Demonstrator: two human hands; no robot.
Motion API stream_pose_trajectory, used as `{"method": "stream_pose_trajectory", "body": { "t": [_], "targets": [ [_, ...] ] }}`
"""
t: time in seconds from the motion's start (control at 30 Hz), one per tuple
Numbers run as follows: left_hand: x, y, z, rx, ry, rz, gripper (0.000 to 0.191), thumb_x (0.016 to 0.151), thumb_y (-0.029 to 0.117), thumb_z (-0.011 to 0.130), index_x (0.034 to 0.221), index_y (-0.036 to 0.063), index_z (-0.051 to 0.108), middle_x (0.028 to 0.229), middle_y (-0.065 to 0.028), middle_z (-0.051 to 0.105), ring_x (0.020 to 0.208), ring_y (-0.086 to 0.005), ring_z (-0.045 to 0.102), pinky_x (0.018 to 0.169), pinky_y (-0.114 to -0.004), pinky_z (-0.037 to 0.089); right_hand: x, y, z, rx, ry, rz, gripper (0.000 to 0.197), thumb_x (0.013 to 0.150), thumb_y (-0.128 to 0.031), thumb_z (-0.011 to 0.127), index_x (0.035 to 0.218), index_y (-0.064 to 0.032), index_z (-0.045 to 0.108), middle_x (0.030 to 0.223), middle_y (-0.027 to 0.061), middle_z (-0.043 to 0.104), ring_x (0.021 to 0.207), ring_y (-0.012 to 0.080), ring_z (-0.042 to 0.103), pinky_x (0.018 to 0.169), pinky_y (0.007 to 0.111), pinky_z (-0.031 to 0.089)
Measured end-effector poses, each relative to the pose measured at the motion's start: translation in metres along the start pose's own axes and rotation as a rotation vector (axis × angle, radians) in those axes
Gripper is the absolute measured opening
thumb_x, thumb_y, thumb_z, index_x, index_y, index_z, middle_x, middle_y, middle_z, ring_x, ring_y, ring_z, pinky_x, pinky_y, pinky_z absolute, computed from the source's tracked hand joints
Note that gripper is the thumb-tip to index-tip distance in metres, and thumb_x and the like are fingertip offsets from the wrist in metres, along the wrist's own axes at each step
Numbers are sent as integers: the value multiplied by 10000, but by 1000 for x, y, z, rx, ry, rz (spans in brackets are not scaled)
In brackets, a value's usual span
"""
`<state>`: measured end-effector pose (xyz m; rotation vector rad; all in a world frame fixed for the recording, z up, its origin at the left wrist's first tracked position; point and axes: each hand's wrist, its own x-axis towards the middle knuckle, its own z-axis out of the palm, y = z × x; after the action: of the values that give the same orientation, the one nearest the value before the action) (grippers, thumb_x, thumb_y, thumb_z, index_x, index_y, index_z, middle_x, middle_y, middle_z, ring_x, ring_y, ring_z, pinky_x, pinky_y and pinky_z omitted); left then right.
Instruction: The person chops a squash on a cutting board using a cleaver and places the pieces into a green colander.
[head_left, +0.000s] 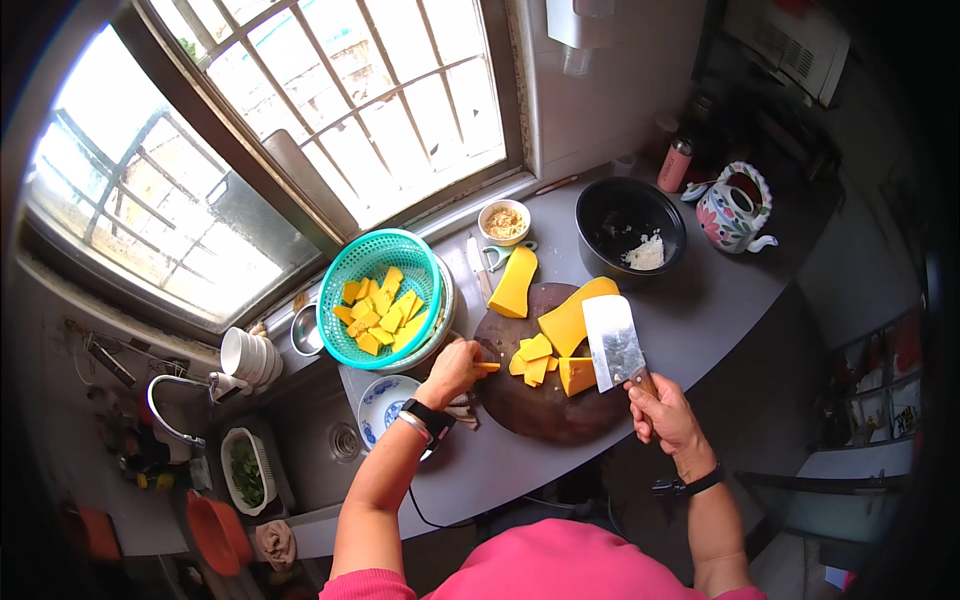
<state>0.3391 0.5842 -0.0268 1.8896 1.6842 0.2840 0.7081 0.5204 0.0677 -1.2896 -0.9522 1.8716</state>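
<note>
My right hand (661, 411) is closed on the wooden handle of a cleaver (613, 341), its blade raised over the right side of the round wooden cutting board (551, 420). With its fingers, my left hand (454, 367) holds a small pumpkin piece (488, 367) at the board's left edge. Cut pumpkin slices (534, 358) lie in a pile on the board, beside a thick pumpkin chunk (576, 375) and a larger pumpkin section (574, 319). Another peeled section (514, 281) rests at the board's upper edge. More pieces fill part of a green plastic colander (328, 300).
Behind the board are a knife (478, 266), a peeler (496, 259), a small bowl (504, 223) and a black pot (630, 270). A patterned plate (373, 401) sits near my left wrist, by the sink (319, 427). A floral teapot (727, 217) stands far right.
</note>
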Motion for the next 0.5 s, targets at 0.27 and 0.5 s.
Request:
{"method": "stream_pose_trajectory", "body": {
  "t": [0.27,0.5],
  "targets": [
    [19,64,42,-225,115,-8,511,699,202,886,1115,35,640,1078,-191,598,1002,-353,610,876,-414,507,-16,22,-27,81,51,51,178,992,-229,648,1004,-73,562,689,-9,533,456,56,483,388,214,414],
    [34,92,53,56,168,-121,755,592,307,926,1222,57,594,1214,-166,520,1126,-381,508,947,-483,457,-26,28,-43,84,76,42,180,989,-227,651,998,-71,561,683,-6,532,451,57,480,382,219,411]
  ]
}}
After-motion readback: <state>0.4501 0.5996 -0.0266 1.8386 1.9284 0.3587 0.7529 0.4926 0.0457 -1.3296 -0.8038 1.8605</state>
